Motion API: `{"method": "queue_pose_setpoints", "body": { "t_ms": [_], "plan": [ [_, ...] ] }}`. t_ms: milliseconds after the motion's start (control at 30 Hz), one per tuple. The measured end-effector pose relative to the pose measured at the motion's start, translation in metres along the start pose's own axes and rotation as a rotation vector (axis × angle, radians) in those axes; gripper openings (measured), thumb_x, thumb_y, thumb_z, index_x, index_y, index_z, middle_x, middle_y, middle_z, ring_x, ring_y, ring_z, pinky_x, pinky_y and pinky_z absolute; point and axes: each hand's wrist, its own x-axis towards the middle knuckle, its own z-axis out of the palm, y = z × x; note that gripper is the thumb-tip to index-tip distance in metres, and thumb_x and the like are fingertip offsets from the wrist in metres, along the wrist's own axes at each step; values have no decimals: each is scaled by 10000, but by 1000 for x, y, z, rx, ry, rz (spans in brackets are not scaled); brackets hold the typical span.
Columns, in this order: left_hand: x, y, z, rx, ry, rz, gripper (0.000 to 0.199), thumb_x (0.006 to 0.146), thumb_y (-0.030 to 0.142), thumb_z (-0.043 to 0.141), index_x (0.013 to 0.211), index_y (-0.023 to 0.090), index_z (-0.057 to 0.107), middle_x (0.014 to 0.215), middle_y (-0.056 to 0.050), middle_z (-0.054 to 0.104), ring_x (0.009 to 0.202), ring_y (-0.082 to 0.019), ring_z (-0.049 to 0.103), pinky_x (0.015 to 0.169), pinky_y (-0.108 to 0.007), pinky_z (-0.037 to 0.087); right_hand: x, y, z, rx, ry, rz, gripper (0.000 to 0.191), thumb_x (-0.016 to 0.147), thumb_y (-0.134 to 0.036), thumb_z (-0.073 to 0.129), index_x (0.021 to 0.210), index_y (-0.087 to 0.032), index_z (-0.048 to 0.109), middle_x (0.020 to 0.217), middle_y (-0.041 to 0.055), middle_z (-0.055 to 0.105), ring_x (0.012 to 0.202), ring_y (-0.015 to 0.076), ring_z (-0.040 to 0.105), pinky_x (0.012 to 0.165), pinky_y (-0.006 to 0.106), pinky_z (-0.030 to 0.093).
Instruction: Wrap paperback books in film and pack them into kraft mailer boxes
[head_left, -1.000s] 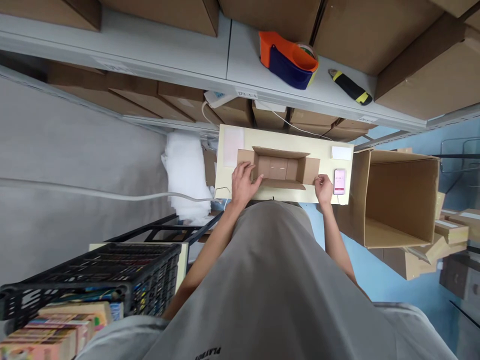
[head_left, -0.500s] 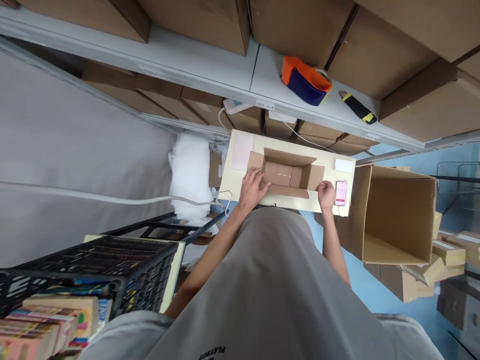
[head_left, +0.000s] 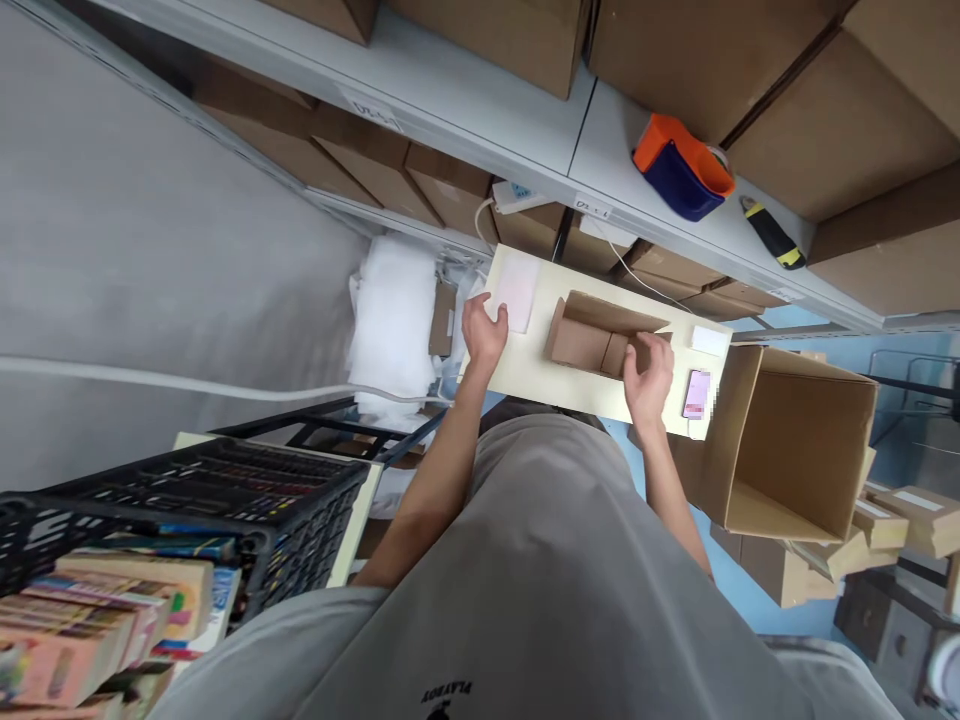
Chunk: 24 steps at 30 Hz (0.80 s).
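A small brown cardboard box [head_left: 581, 345] with an open top lies on a cream board [head_left: 555, 394] in front of me. My right hand [head_left: 649, 380] is at the box's right end, its thumb apart from its curved fingers. It covers that end, so exact contact is hard to see. My left hand [head_left: 486, 335] is away from the box, over the board's left end beside a pale pink sheet [head_left: 519, 290]. Its thumb and fingers are spread, with nothing between them.
A phone [head_left: 697, 394] and a white block [head_left: 709, 340] lie on the board's right. A large open carton [head_left: 806, 450] stands beyond. On the shelf above are an orange and blue tape dispenser [head_left: 684, 170] and a cutter [head_left: 772, 232]. A black crate [head_left: 300, 540] of books stands lower left.
My left hand has left the box's left end and moved toward the pink sheet. My right hand has shifted over the box's right end, where the flap stuck out. The view has shifted.
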Motion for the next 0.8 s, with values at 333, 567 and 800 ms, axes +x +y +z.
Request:
{"method": "queue_pose_setpoints", "body": {
  "t_ms": [333, 567, 800],
  "plan": [
    [64, -19, 44, 260, -254, -245, 597, 969, 462, 799, 1380, 55, 652, 1495, -333, 648, 1440, -473, 630, 1260, -562, 498, -20, -71, 51, 35, -99, 86, 253, 1124, -400, 577, 1191, -246, 766, 1188, 131, 812, 1148, 307, 748, 1057, 518, 622],
    [81, -16, 57, 318, -317, -241, 577, 900, 284, 860, 1393, 93, 628, 1553, -284, 607, 1482, -418, 596, 1258, -486, 515, -41, -81, 44, -14, -52, 222, 261, 1120, -428, 594, 1120, -241, 777, 1139, 130, 829, 1089, 304, 770, 1007, 508, 636],
    [70, 1, 42, 251, -403, -235, 385, 937, 235, 774, 1302, 155, 681, 1361, -207, 768, 1295, -375, 748, 1162, -465, 582, -38, -74, 37, 86, -93, 325, 307, 1090, -478, 594, 1087, -239, 788, 1125, 141, 843, 1070, 315, 792, 995, 518, 652]
  ]
}}
